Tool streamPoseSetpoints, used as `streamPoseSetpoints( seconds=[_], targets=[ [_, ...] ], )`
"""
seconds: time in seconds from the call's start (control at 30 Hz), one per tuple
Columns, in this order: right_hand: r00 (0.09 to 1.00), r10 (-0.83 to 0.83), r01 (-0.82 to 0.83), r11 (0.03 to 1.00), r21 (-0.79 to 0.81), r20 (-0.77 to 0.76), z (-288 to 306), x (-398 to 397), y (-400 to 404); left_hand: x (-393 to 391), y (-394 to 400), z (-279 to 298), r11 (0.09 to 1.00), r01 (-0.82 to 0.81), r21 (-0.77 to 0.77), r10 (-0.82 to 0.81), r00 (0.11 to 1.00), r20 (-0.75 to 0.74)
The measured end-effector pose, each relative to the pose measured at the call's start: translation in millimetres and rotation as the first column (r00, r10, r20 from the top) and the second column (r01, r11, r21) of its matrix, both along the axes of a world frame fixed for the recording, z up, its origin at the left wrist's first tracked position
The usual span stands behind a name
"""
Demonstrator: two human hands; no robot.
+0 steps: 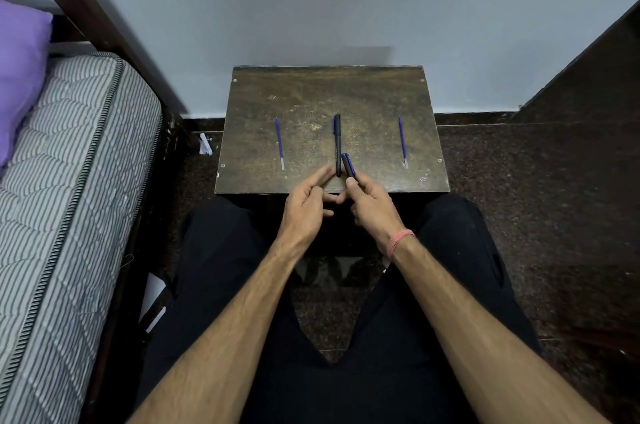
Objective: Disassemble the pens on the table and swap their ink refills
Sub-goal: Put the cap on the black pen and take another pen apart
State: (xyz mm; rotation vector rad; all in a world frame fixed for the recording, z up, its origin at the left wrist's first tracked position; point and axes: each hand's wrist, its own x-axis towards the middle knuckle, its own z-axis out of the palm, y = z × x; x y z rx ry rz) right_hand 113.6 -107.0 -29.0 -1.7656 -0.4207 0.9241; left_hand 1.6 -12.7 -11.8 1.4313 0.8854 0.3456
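A small dark wooden table [381, 91] stands in front of my knees. Two blue ink refills lie on it, one at the left [280, 143] and one at the right [402, 142], both pointing away from me. A black pen body [337, 144] with a blue clip lies upright in the middle. My right hand [372, 207] grips a second dark pen body [348, 165] with a blue clip, its end raised over the table's near edge. My left hand [306, 205] hovers beside it with fingers loosely curled, the forefinger reaching toward the lying pen's near end and holding nothing.
A bed with a striped mattress [69, 181] and a purple pillow [20, 70] runs along the left. A wall [311, 8] rises behind the table. Dark speckled floor [519, 198] lies to the right, with dark furniture [595, 70] at the far right. A white scrap [205, 144] lies on the floor.
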Motion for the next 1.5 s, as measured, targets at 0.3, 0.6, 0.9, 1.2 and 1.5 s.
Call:
streamPoseSetpoints(
  seconds=[0.3,0.6,0.9,1.2,1.5],
  targets=[
    [0.992,0.068,-0.072,0.997,0.035,0.105,17.0,-24.9,0.9,-4.7,-1.0,5.7,0.974,-0.048,-0.221,0.083,0.985,0.154],
    [1.000,0.023,-0.022,0.997,0.069,-0.021,26.5,-24.3,4.4,-10.0,-2.0,6.2,0.944,0.008,-0.330,0.061,0.978,0.199],
    [0.995,0.042,-0.038,0.999,-0.037,0.093,22.5,-28.8,1.7,-2.0,5.3,-2.6,0.926,-0.087,-0.369,0.183,0.955,0.233],
    [0.990,-0.143,0.144,0.987,0.067,-0.018,16.7,-4.1,1.8,42.9,57.3,-0.2,0.969,-0.235,0.072,0.236,0.972,-0.008],
    [0.956,-0.275,0.291,0.938,0.189,-0.106,21.1,16.5,6.4,137.1,65.5,23.6,0.913,0.071,0.402,0.103,0.913,-0.394]
  ],
)
